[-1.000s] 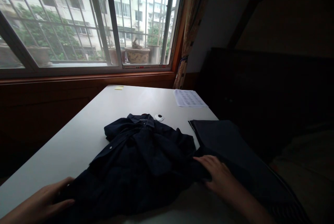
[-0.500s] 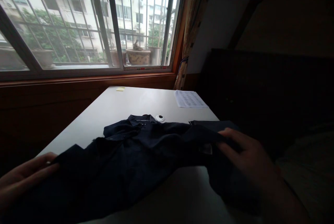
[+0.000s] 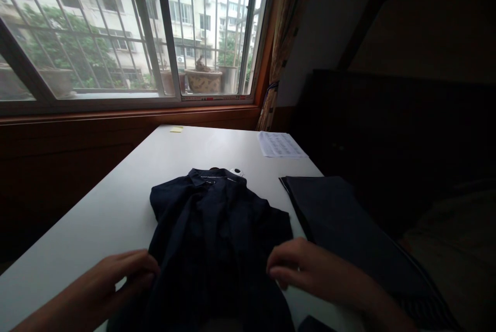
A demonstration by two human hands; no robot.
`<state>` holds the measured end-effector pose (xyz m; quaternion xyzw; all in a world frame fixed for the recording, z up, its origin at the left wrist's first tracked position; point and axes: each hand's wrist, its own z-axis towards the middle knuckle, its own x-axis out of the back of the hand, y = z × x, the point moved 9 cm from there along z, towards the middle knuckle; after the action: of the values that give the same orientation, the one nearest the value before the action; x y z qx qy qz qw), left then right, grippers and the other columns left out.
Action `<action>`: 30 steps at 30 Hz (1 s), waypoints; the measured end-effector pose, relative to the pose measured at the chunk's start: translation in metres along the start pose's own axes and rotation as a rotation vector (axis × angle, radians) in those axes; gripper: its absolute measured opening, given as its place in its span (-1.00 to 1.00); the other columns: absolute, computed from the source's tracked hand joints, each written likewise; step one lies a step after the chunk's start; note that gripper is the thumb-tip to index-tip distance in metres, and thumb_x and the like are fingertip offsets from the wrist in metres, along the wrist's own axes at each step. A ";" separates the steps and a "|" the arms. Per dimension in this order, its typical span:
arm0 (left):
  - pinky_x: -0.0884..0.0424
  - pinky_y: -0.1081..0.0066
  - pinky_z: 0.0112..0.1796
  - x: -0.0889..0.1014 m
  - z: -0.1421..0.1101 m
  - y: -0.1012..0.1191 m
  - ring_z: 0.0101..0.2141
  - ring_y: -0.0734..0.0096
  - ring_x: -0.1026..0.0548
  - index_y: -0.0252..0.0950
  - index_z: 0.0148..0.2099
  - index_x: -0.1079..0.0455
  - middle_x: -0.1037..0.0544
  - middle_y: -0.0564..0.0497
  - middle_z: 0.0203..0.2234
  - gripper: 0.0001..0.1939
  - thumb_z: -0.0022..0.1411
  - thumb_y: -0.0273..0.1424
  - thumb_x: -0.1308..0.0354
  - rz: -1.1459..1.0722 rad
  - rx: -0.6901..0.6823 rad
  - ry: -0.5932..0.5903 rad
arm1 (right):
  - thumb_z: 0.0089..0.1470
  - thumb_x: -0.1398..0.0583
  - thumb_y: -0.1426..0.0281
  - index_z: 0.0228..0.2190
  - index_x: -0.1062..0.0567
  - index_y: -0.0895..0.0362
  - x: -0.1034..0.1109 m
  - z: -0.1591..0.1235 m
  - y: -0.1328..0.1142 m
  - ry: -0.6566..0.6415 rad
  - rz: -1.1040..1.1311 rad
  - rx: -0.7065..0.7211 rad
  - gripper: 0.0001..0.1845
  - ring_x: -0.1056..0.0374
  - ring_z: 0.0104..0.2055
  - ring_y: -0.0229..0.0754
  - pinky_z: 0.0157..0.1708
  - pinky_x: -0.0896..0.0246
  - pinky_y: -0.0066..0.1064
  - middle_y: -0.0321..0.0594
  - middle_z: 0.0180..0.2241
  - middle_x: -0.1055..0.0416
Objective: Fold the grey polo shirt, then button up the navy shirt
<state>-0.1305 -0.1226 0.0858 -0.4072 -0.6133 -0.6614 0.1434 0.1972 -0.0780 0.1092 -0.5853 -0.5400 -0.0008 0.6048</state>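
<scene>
Currently two hands (image 3: 106,275) (image 3: 304,265), curled narrow, meet opposite sides of one navy shirt (image 3: 217,223), any grip unclear

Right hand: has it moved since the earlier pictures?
Yes. Judged against the printed sheet on the table, the right hand has moved leftward and lower in the view, to the right edge of the dark shirt.

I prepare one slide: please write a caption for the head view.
Left hand and right hand at the sides of a dark shirt on a white table.
</scene>
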 end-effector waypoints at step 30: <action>-0.41 0.14 0.00 -0.003 0.245 -0.050 -0.08 0.16 -0.44 -0.27 -0.04 -0.49 -0.51 -0.14 -0.11 -0.75 0.33 -0.52 -0.04 0.340 -0.292 0.410 | 0.27 -0.09 0.21 -0.20 -0.55 0.13 0.057 0.210 0.066 1.017 0.155 -0.033 -0.69 -0.40 -0.05 -0.05 0.04 -0.22 -0.29 -0.06 -0.13 -0.53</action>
<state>-0.0744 0.1141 0.0288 -0.3785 -0.3928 -0.7775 0.3128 0.1259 0.1274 0.0439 -0.5588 -0.1327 -0.2492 0.7798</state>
